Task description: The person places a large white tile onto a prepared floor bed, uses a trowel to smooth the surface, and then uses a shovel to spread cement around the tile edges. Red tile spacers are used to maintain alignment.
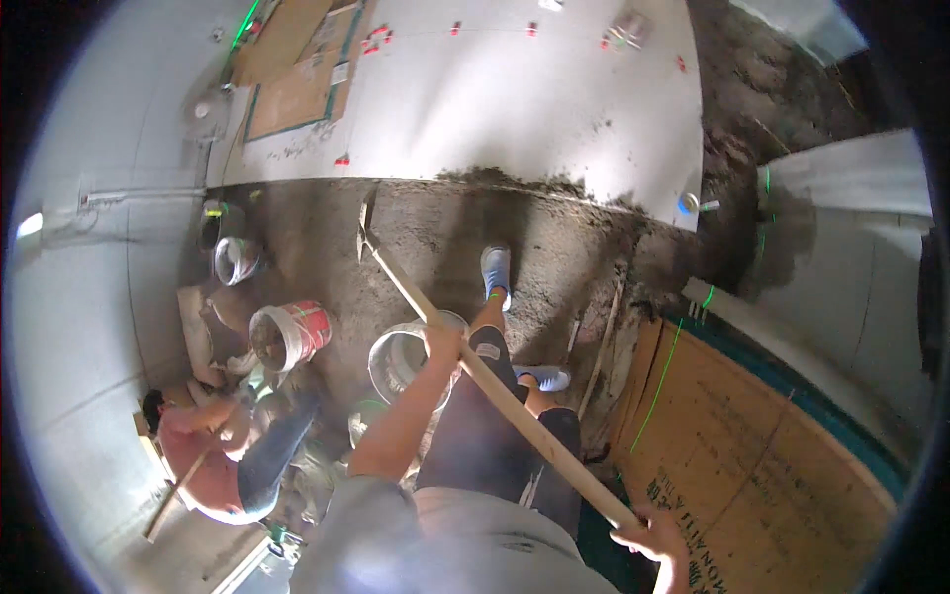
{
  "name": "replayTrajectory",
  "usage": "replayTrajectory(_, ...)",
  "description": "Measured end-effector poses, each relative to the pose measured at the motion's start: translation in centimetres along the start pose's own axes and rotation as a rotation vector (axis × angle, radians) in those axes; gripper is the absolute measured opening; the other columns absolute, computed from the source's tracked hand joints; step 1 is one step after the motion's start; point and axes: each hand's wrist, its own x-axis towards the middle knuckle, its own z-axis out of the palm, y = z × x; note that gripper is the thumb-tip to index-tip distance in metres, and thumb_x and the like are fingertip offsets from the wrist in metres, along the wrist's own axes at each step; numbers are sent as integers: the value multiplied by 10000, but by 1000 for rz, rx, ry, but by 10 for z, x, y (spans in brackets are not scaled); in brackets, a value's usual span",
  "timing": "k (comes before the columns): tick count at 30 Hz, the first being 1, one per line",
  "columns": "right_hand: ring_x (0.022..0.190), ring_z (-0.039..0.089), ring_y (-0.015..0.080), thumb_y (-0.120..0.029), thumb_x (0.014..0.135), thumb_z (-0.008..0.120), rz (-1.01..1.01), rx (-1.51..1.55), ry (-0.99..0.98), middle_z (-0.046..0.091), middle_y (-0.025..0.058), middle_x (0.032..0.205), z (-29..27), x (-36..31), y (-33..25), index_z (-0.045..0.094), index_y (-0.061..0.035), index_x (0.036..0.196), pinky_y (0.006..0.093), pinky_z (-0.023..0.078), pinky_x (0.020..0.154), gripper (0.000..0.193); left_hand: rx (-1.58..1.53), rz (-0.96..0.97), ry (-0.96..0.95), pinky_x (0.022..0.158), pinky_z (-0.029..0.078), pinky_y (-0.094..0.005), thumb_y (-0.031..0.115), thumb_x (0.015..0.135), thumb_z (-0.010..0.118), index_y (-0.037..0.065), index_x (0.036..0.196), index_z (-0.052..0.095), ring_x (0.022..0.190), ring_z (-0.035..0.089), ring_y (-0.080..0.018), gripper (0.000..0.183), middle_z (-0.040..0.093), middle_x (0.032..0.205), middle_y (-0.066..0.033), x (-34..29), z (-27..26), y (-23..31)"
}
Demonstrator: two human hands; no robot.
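Note:
A hoe (534, 436) with a long pale wooden handle runs slantwise across my body. My left hand (443, 346) is wrapped round the handle's upper part. Lower down, near the handle's end, my right hand (651, 536) grips it. The hoe's metal head (366, 236) is at the far end, over the rough grey mortar bed (416, 223), just short of the white slabs; whether it touches the mortar I cannot tell. A white bucket (382, 364) stands beside my left forearm, partly hidden by it and my leg.
Large white floor slabs (495, 109) with red clips lie ahead. At left are a red-and-white bucket (313, 332), a smaller bucket (236, 260) and a crouching person (213, 455). A big cardboard sheet (762, 455) stands at right, near a wooden strip (604, 342). Green laser lines cross the walls.

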Motion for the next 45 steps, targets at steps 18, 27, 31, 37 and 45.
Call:
replayTrajectory(18,570,558,136,-373,838,730,-39,-14,-222,610,24,675,-44,189,-489,651,-29,939,321,450,539,367,-583,-295,152,431,500,-382,-6,807,636,-26,911,571,511,583,-250,124,563,674,-120,306,-113,185)
replayTrajectory(27,813,646,183,-386,813,758,-1,-172,-99,695,98,887,-57,159,-506,667,0,1097,331,510,755,488,-522,-249,116,408,451,-342,21,804,617,24,941,526,493,554,-207,164,535,655,-78,294,-91,197)
replayTrajectory(31,652,595,133,-338,817,748,10,-36,-123,645,49,766,-60,153,-487,673,-3,1027,296,464,602,402,-456,-283,117,380,425,-342,37,801,595,29,937,528,459,535,-200,151,527,614,-74,278,-77,211)
replayTrajectory(37,747,638,149,-348,810,756,95,18,-157,693,73,840,-75,139,-472,677,8,1079,318,514,689,453,-424,-303,109,377,475,-369,47,813,522,16,1014,504,449,555,-234,204,527,618,-112,265,-61,203)
replayTrajectory(45,698,605,113,-303,843,733,55,32,-134,665,30,799,-96,116,-438,679,9,1043,283,492,623,375,-540,-352,77,373,495,-378,53,805,599,57,1084,435,492,565,-236,323,528,714,-120,243,-32,174)
